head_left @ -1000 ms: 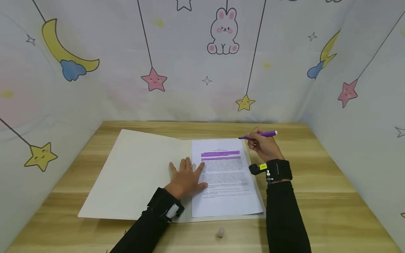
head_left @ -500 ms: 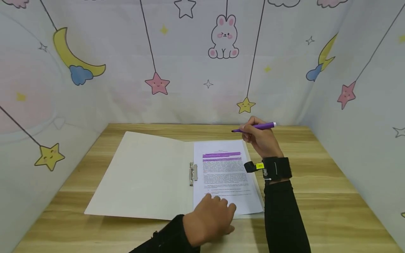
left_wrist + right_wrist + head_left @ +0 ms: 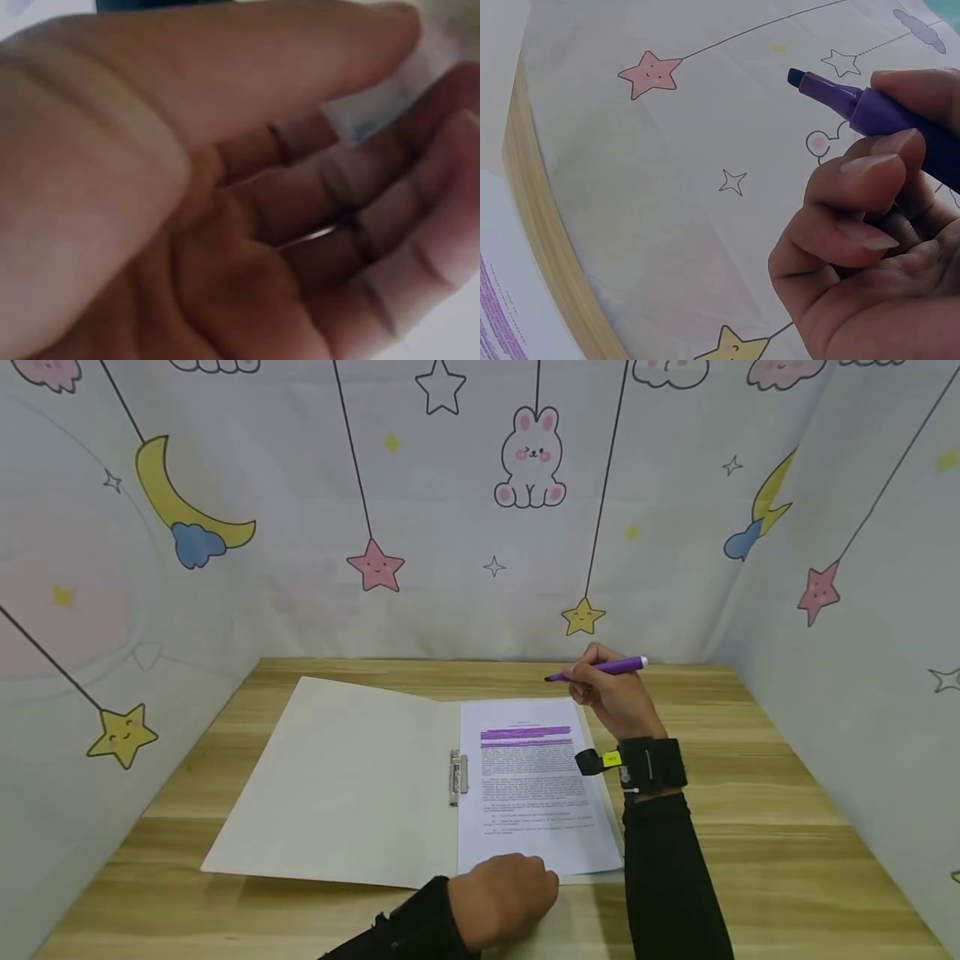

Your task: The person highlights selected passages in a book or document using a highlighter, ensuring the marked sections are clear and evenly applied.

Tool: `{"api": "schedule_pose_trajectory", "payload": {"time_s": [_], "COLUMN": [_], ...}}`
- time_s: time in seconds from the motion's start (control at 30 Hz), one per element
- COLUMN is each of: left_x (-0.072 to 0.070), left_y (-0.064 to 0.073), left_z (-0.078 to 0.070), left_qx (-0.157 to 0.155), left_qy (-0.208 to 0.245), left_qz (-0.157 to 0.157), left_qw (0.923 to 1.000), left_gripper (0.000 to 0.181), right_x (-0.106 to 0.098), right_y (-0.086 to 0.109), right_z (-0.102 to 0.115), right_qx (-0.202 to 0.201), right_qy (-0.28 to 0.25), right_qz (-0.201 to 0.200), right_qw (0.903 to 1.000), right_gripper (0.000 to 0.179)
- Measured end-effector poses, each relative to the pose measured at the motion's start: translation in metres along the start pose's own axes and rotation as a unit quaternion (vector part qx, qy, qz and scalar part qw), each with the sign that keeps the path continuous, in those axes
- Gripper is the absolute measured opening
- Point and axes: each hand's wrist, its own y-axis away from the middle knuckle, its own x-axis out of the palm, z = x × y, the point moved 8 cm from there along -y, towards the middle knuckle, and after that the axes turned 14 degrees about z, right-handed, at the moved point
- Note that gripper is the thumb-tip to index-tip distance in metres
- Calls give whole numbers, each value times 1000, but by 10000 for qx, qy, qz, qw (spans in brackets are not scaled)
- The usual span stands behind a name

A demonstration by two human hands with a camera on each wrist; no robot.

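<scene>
My right hand (image 3: 618, 697) grips a purple highlighter (image 3: 618, 667) above the folder's upper right corner. The highlighter's dark chisel tip (image 3: 796, 77) is uncapped and points left, off the paper. My left hand (image 3: 506, 897) is at the lower edge of a printed sheet (image 3: 532, 852), back of the hand up. In the left wrist view its fingers (image 3: 375, 240) bend loosely under a fairly straight thumb (image 3: 262, 52); a pale patch shows in the gap, too blurred to identify. Several lines at the top of the sheet carry purple highlighting (image 3: 525, 733).
The sheet lies on the right side of an open cream folder (image 3: 337, 785) with a metal clip (image 3: 454, 777) at its spine. Beneath is a wooden table (image 3: 750, 827). A patterned cloth (image 3: 420, 627) encloses the back and sides.
My left hand has left the sheet's left margin and moved down right to the front edge, covering where a small cap stood. The right hand has shifted slightly left with the highlighter.
</scene>
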Motion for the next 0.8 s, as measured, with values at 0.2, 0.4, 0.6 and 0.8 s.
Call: {"api": "schedule_pose_trajectory", "payload": {"time_s": [0.2, 0.4, 0.6, 0.8], "left_x": [-42, -80, -88, -88], "left_y": [24, 62, 91, 98], "left_z": [40, 112, 159, 169], "left_qx": [700, 1024, 710, 1019], "left_qy": [1435, 3210, 3946, 4583], "left_qz": [-987, -2922, -4365, -4688], "left_qw": [9822, 8950, 8054, 7482], "left_gripper": [5, 10, 21, 26], "right_x": [6, 28, 60, 91], "right_y": [-1, -2, -5, -11], "right_z": [5, 17, 31, 30], "right_qx": [-192, -460, -885, -967], "right_qy": [-122, -224, -382, -232], "right_qz": [130, 569, 1307, 1821], "right_qw": [9997, 9971, 9867, 9782], "right_gripper": [18, 21, 23, 22]}}
